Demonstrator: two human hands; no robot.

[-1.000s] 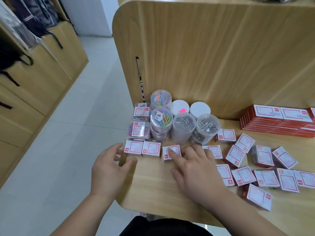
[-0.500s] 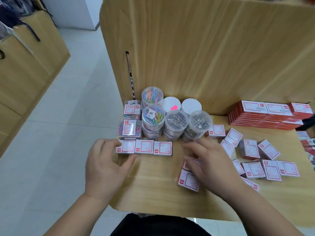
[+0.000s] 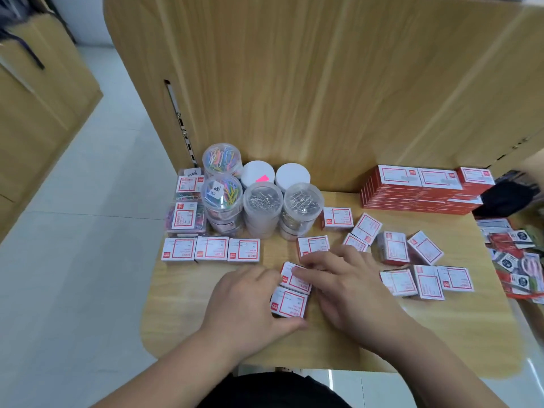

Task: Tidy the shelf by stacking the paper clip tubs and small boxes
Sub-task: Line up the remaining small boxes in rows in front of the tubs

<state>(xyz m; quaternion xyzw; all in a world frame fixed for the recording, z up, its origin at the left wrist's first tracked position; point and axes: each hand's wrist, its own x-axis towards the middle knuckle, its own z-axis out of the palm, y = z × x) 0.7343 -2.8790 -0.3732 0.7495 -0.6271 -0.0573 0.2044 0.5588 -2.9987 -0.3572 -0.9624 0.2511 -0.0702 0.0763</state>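
Boxes in hand: near box (image 3: 290,303) and far box (image 3: 295,281), both small and white with red-framed labels, lay touching at the front middle of the shelf (image 3: 182,313), the far one slightly skewed.
Left grip: left hand (image 3: 244,310) was clamped on the near box, thumb under its front edge and fingers curled at its left side, seemingly to square it up.
Right grip: right hand (image 3: 350,293) lay with fingers apart and fairly flat across the far box, pressing rather than pinching. I judged it was herding the pair together.
Finished row: three boxes (image 3: 211,248) sat edge to edge in front of the tubs, probably the line being extended.
Tubs: clear round tubs (image 3: 262,201) of coloured and silver clips stood stacked at the back left, against the wooden panel (image 3: 294,83).
Loose boxes: scattered boxes (image 3: 394,250) lay at odd angles to the right, not yet sorted.
Beyond: flat red packs (image 3: 421,189) were piled at the back right.
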